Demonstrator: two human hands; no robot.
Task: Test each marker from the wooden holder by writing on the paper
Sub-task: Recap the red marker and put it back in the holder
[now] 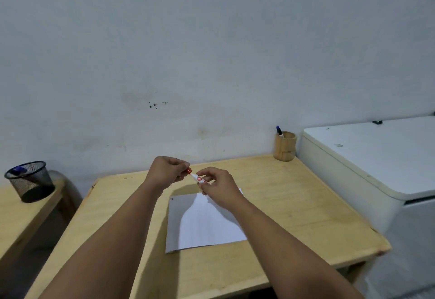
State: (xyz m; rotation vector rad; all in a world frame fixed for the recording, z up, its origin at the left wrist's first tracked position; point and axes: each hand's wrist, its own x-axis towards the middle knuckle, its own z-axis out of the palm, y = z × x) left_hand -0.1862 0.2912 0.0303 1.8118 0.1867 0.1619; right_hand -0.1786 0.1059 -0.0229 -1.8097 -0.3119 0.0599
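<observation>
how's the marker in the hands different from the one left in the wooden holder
The red marker is held between the left hand and right hand, nearly level above the paper; the blue marker stands tilted in the wooden holder at the table's far corner. The red marker's white barrel shows; only the blue marker's dark top with its blue end shows. Both are off the paper.

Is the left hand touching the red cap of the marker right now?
Touching. The head view shows the left hand with its fingertips closed around the red cap of the marker, no gap between them, while the right hand grips the barrel.
</observation>
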